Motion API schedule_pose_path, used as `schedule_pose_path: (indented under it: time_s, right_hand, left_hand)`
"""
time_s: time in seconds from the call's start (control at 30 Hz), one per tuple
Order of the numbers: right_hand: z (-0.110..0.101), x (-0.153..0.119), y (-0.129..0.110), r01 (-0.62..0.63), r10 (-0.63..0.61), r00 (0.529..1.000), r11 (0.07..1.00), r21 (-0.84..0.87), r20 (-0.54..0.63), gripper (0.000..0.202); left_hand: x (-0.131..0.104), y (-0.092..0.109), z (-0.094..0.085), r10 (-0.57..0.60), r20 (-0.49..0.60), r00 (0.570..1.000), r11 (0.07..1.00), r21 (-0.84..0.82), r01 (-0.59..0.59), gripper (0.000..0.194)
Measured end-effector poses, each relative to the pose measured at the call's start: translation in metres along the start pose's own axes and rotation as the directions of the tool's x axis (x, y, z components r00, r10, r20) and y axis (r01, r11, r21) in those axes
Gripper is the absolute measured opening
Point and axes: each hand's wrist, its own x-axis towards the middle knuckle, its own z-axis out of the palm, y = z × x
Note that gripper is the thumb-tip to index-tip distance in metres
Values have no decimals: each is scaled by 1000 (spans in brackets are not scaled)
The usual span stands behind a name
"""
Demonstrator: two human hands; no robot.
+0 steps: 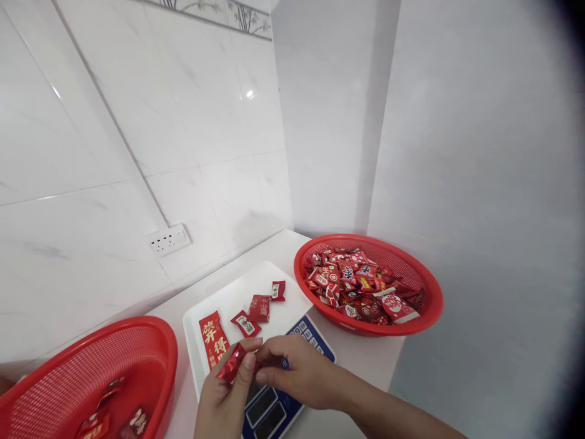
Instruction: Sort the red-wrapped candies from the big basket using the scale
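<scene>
At lower centre, the left hand (225,395) pinches a crinkled, shiny red foil packet (231,362); the right hand (305,372) curls beside it, its hold hidden from me.

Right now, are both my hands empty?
No, your left hand is holding a shiny red packet.

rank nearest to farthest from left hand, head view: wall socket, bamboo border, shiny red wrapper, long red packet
1. Shiny red wrapper: held in the left hand
2. Long red packet: on the white pan
3. Wall socket: farther back, left
4. Bamboo border: high up
</scene>
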Motion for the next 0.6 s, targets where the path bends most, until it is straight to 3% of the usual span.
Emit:
schedule_pose_path:
  time_s: [0.2,0.4,0.6]
  right_hand:
    - [-2,-1,6,-66,66,998,996,-65,-2,21]
    - [-1,-1,5,-62,64,998,993,-96,14,23]
    - [-2,-1,3,-73,76,997,991,-114,24,23]
  left_hand:
    - [-1,9,-11,132,-115,985,976,191,-108,44]
    - [-4,15,-11,99,-156,983,966,254,-57,46]
    - [-2,14,-11,86,-156,984,978,203,-53,47]
